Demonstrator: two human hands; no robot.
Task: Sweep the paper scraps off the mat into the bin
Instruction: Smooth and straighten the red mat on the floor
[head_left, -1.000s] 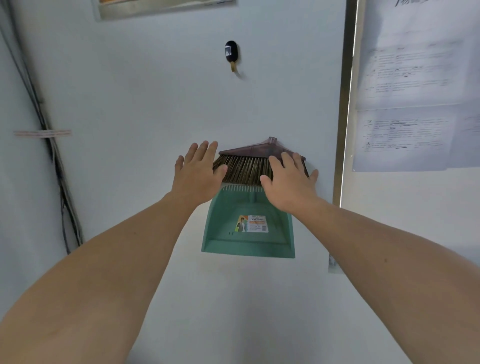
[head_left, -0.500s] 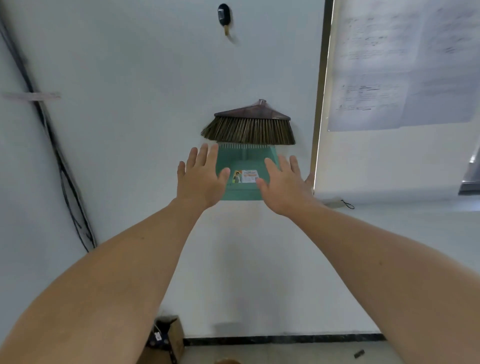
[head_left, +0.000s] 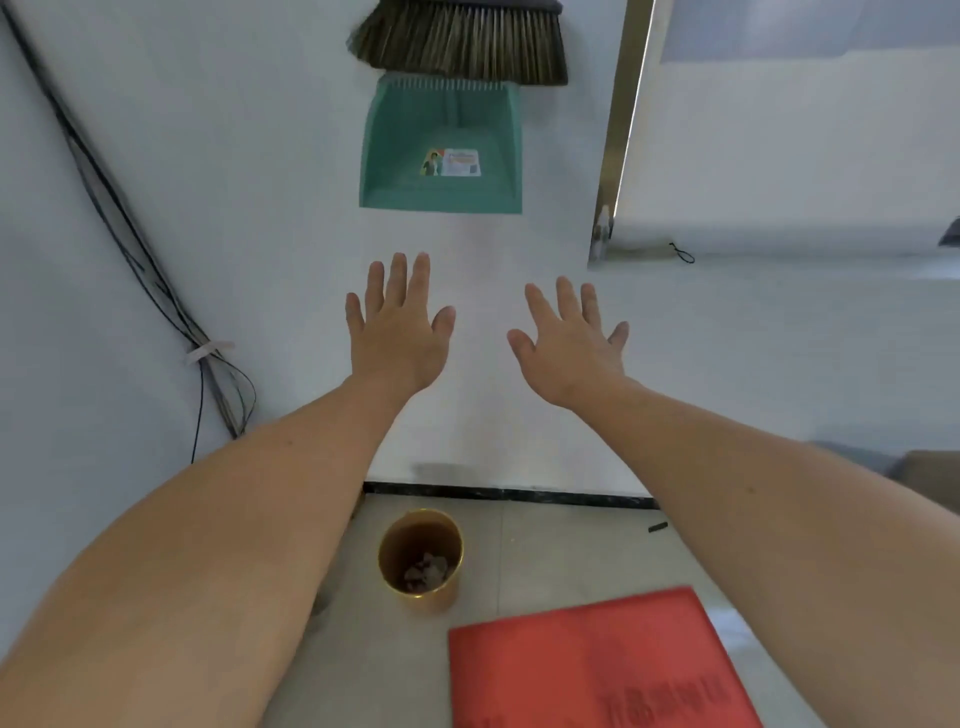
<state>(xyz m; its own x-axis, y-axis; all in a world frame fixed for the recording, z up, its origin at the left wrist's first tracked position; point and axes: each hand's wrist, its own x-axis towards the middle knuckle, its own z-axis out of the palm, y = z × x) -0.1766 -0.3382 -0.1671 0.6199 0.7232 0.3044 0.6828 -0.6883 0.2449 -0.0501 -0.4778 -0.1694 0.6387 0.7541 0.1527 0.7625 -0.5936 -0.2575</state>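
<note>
A broom head (head_left: 460, 44) with brown bristles hangs on the white wall, and a green dustpan (head_left: 440, 148) hangs just below it. My left hand (head_left: 397, 327) and my right hand (head_left: 569, 343) are stretched out in front of the wall below the dustpan, fingers spread, holding nothing. On the floor stands a gold bin (head_left: 422, 561) with crumpled paper scraps (head_left: 426, 570) inside. A red mat (head_left: 587, 665) lies to the right of the bin; its visible surface shows no scraps.
Black cables (head_left: 130, 234) run down the wall at the left, tied with a white strip. A metal door frame (head_left: 621, 130) stands right of the dustpan. A black skirting strip (head_left: 509, 492) lines the wall's foot. A small dark object (head_left: 657, 526) lies on the tiled floor.
The view has tilted down, bringing the floor, bin and mat into sight. Both hands have come off the broom and dustpan and now sit lower, away from them.
</note>
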